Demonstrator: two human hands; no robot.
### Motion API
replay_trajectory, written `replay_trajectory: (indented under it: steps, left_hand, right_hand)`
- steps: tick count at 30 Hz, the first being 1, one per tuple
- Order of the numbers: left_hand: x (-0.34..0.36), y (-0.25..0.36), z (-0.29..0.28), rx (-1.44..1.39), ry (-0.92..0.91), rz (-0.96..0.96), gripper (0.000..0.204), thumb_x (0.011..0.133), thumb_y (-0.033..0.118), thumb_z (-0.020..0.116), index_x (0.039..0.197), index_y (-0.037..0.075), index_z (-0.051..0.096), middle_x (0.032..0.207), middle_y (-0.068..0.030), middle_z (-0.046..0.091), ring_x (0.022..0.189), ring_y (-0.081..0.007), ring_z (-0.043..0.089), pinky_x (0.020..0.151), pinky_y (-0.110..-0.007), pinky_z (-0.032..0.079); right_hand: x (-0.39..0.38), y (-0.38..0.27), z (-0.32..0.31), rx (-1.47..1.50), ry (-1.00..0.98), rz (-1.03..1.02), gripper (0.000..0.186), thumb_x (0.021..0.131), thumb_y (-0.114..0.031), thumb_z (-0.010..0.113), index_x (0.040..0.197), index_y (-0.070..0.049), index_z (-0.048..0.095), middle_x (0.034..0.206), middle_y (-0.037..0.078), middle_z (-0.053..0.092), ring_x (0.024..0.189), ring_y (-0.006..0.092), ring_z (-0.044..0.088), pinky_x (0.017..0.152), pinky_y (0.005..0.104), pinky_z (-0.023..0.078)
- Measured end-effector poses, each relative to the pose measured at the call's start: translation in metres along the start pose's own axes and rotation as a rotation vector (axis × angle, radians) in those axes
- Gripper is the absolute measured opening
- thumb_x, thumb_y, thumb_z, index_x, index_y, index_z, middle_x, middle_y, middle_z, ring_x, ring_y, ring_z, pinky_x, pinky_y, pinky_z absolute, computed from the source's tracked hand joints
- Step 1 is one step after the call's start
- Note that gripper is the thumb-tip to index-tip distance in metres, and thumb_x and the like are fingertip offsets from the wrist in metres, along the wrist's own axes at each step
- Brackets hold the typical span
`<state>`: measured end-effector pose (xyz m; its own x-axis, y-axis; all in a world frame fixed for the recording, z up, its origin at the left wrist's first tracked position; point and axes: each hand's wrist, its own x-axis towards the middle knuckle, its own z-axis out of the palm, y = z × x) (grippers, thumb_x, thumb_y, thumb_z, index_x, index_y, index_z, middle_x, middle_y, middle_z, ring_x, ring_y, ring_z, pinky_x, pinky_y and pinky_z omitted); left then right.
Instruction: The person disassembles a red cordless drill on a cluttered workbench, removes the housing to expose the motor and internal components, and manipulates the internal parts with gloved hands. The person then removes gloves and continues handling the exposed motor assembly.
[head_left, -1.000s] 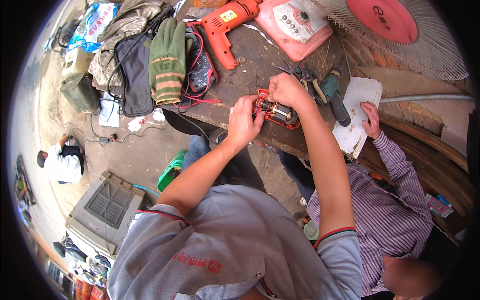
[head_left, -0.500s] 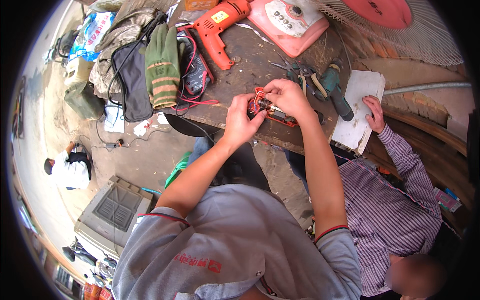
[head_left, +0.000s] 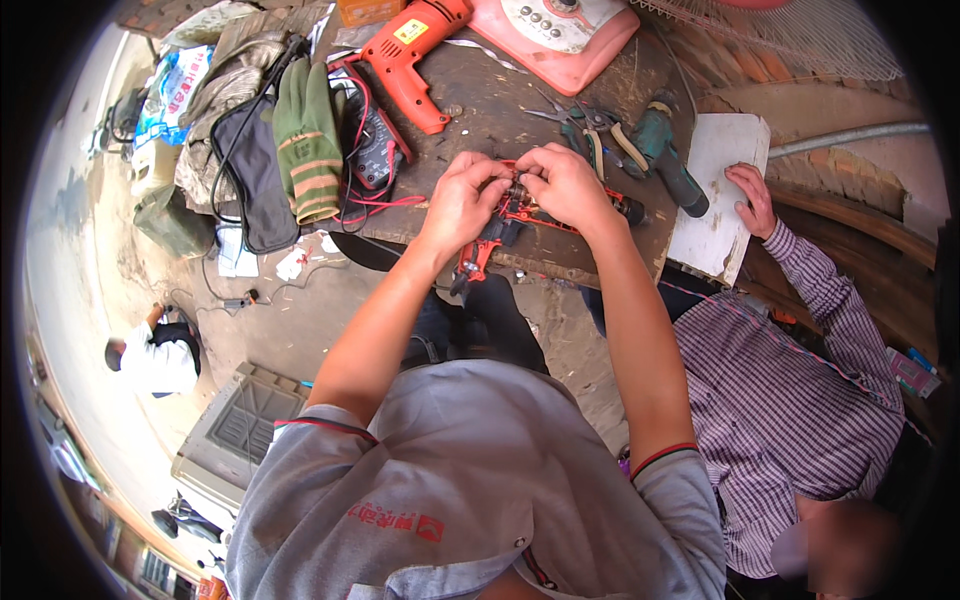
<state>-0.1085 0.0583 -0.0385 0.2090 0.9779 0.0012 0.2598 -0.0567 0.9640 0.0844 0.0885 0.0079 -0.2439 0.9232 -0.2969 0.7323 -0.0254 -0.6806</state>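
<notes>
An opened red power drill (head_left: 480,258) lies at the near edge of the worktable, its handle over the edge. Dark inner parts show in its shell, and its black chuck (head_left: 630,209) points right. My left hand (head_left: 463,203) is closed at the drill's rear end, thumb and fingers pinched there. From the other side my right hand (head_left: 566,187) bends over the body, thumb and forefinger pinched close to the left fingertips. Whatever small part lies between the right fingertips is hidden.
Pliers (head_left: 592,135) and a green power tool (head_left: 665,160) lie to the right. Behind are a whole red drill (head_left: 405,62), a multimeter (head_left: 378,150) and green gloves (head_left: 306,140). Another person's hand (head_left: 752,200) rests on a white board (head_left: 712,240) at the right.
The drill has turned, so its handle now shows below my left hand. My left hand has moved up and left, and both hands' fingertips have come together at the rear end.
</notes>
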Motion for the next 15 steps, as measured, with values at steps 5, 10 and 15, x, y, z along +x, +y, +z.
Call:
replay_trajectory:
  steps: [5, 10, 15]
  left_hand:
    - [-0.003, -0.008, -0.007, 0.010, -0.063, 0.031, 0.011, 0.091, 0.004, 0.073, 0.102, 0.001, 0.074, 0.102, -0.0110, 0.069, 0.101, -0.0278, 0.066, 0.089, -0.037, 0.053]
    - [-0.002, -0.011, -0.005, -0.021, -0.089, 0.029, 0.012, 0.090, 0.005, 0.074, 0.102, 0.001, 0.075, 0.103, -0.0111, 0.069, 0.099, -0.0273, 0.067, 0.088, -0.036, 0.054]
    - [-0.004, -0.017, -0.004, 0.049, -0.051, 0.009, 0.013, 0.090, 0.004, 0.074, 0.102, 0.001, 0.076, 0.103, -0.0121, 0.069, 0.099, -0.0284, 0.067, 0.088, -0.037, 0.054]
  right_hand:
    - [0.000, 0.004, 0.004, -0.025, 0.031, 0.002, 0.012, 0.085, -0.011, 0.072, 0.096, -0.006, 0.075, 0.094, 0.015, 0.069, 0.096, 0.0350, 0.067, 0.086, 0.0461, 0.054]
    - [0.000, 0.005, 0.008, -0.125, 0.086, -0.130, 0.014, 0.085, -0.009, 0.071, 0.098, -0.009, 0.077, 0.091, 0.013, 0.068, 0.093, 0.0337, 0.067, 0.085, 0.0437, 0.054]
    - [-0.001, 0.001, 0.009, -0.268, 0.062, -0.143, 0.014, 0.087, -0.010, 0.070, 0.098, -0.009, 0.077, 0.096, 0.014, 0.068, 0.099, 0.0349, 0.066, 0.090, 0.0445, 0.053]
